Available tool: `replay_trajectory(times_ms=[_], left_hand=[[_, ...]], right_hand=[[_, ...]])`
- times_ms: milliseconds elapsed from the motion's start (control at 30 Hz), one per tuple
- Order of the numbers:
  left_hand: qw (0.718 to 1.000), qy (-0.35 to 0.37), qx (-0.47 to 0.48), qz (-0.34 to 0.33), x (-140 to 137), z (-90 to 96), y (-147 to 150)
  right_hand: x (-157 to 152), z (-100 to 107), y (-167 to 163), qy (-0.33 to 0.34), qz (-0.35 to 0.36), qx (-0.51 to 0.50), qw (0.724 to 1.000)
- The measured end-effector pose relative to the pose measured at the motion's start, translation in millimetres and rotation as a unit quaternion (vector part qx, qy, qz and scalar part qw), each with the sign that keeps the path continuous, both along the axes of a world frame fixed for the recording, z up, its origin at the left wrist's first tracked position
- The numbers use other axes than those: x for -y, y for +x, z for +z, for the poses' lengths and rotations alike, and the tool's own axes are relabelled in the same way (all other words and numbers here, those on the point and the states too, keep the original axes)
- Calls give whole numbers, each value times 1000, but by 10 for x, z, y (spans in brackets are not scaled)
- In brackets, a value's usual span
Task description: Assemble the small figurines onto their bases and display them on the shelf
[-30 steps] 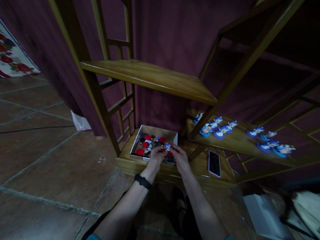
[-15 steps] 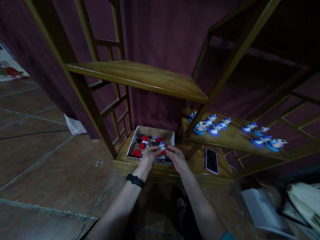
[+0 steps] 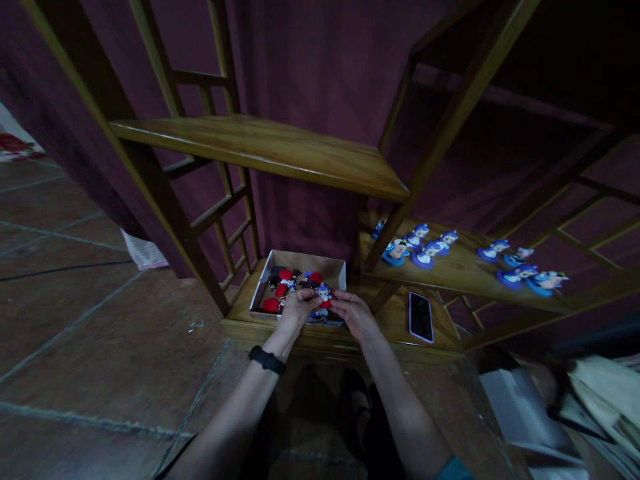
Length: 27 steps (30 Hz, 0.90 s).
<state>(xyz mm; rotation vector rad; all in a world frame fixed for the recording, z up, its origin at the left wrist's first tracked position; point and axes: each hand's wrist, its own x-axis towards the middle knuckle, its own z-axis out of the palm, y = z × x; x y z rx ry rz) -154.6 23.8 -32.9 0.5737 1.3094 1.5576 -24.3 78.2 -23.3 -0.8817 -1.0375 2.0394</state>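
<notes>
Evidently both hands meet over one small figurine (image 3: 324, 293), purple-haired and pale-bodied, at the near right part of an open cardboard box (image 3: 334, 265). The left hand (image 3: 298, 309) pinches it from one side, thumb and fingers brought together; the right hand (image 3: 355, 315) pinches at its other side, low down, fingers bunched. Just where the fingertips press is partly covered by the figurine and the fingers themselves. Red shows right under it, yet whether that is its own base or a piece lying beneath cannot be told.

The box sits on the bottom shelf (image 3: 240, 312) of a wooden unit, its near edge partly hidden by the hands. Inside lie red discs (image 3: 271, 305) and dark pieces in a jumble, too dim and small to separate; some disappear behind the left hand.

To the right, a phone (image 3: 421, 317) lies on the same board, screen dark. On a slightly higher shelf (image 3: 460, 277) stand figurines on purple and blue bases (image 3: 423, 260), blurred in detail, the leftmost half hidden by an upright post (image 3: 386, 237). A black wristband (image 3: 267, 360) circles the left wrist. A pale bag (image 3: 607, 393) is cut off at the right edge, and the upper right corner sinks into shadow.
</notes>
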Motion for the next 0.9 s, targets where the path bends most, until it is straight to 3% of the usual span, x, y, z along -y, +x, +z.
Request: replay_trajectory(times_ms=[333, 467, 600, 700, 900], left_hand=[[999, 29, -7, -13, -26, -3, -50], [991, 63, -105, -57, -45, -24, -45], [960, 29, -267, -80, -45, 4, -4], [921, -26, -383, -73, -13, 92, 30], [859, -56, -505, -64, 37, 179, 48]], right_hand=[[-34, -84, -62, 9, -19, -27, 999], [-44, -78, -71, 34, -37, -26, 998], [-26, -70, -59, 47, -44, -4, 998], [-15, -66, -52, 58, -46, 17, 997], [-21, -107, -65, 93, -26, 35, 995]])
